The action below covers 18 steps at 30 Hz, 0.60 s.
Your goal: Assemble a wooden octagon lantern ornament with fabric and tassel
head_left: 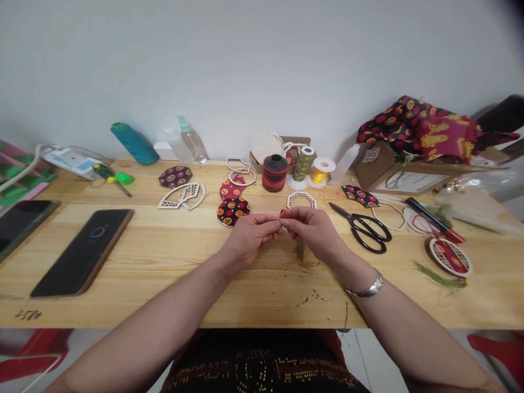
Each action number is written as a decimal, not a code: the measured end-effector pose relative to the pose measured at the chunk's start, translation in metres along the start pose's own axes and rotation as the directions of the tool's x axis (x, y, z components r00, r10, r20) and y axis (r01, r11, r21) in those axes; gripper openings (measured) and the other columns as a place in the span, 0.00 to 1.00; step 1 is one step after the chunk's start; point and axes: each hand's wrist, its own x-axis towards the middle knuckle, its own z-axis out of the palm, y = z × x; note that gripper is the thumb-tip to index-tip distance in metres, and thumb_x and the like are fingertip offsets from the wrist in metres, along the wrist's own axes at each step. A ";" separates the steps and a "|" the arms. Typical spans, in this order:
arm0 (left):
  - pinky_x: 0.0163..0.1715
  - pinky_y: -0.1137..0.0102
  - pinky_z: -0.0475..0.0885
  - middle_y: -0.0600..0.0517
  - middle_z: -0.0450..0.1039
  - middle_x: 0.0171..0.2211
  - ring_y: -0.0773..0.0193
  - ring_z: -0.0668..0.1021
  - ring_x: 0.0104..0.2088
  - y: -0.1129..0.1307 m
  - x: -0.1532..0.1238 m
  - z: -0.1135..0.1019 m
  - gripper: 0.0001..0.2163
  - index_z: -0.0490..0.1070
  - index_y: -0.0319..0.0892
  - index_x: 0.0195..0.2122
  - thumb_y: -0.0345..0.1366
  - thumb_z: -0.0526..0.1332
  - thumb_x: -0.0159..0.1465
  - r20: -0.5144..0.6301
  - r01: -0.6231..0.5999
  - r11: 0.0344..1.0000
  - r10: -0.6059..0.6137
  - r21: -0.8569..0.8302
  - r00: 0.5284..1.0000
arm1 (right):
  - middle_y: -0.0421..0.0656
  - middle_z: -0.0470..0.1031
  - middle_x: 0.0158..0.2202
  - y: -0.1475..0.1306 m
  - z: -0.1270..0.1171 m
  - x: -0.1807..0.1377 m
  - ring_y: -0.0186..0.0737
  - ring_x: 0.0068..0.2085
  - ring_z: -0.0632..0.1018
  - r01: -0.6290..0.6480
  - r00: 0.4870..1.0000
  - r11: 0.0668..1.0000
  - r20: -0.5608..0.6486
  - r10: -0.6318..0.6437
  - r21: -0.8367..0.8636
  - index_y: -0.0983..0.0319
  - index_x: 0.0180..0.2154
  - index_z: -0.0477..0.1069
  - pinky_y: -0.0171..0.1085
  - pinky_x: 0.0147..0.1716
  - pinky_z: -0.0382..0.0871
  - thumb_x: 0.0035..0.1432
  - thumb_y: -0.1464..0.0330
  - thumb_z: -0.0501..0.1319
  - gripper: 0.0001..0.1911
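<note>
My left hand (250,236) and my right hand (313,229) meet above the middle of the wooden table (172,262), fingers pinched together. Between the fingertips sits a small red piece (283,213); a green tassel of threads (300,249) hangs below my right hand. A silver bracelet (368,288) circles my right wrist. Just beyond the hands lie a white wooden cut-out frame (302,200) and a round patterned fabric piece (233,211). Black scissors (364,228) lie to the right of my right hand.
Thread spools (274,172) stand at the back centre, next to green (303,164) and yellow (321,172) ones. Two phones (84,251) lie at the left. A cardboard box (395,174) with patterned fabric (426,128) is at the back right. An oval ornament (449,256) lies at the right.
</note>
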 end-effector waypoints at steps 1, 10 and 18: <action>0.17 0.75 0.47 0.53 0.70 0.19 0.77 0.59 0.17 0.000 0.000 0.000 0.07 0.78 0.37 0.26 0.36 0.68 0.47 0.001 0.000 1.000 0.000 0.003 1.000 | 0.36 0.71 0.21 0.000 0.000 0.001 0.25 0.19 0.63 0.001 1.000 1.000 -0.002 -0.001 0.002 0.65 0.29 0.72 0.30 0.18 0.56 0.39 0.63 0.69 0.15; 0.18 0.75 0.51 0.54 0.71 0.20 0.76 0.61 0.17 -0.002 -0.002 0.001 0.08 0.78 0.38 0.26 0.37 0.68 0.48 0.000 0.010 0.999 -0.010 0.045 1.000 | 0.33 0.63 0.16 0.000 -0.003 0.001 0.26 0.19 0.60 0.047 0.999 0.993 -0.017 -0.049 -0.106 0.63 0.22 0.68 0.31 0.19 0.52 0.42 0.64 0.66 0.11; 0.18 0.75 0.52 0.54 0.71 0.20 0.76 0.62 0.18 -0.002 -0.002 0.001 0.09 0.76 0.37 0.25 0.38 0.69 0.49 0.015 -0.005 0.998 0.004 0.069 1.000 | 0.35 0.64 0.18 0.001 -0.007 0.002 0.31 0.23 0.63 0.196 0.978 0.901 0.006 -0.210 -0.387 0.61 0.24 0.67 0.33 0.23 0.56 0.50 0.64 0.61 0.08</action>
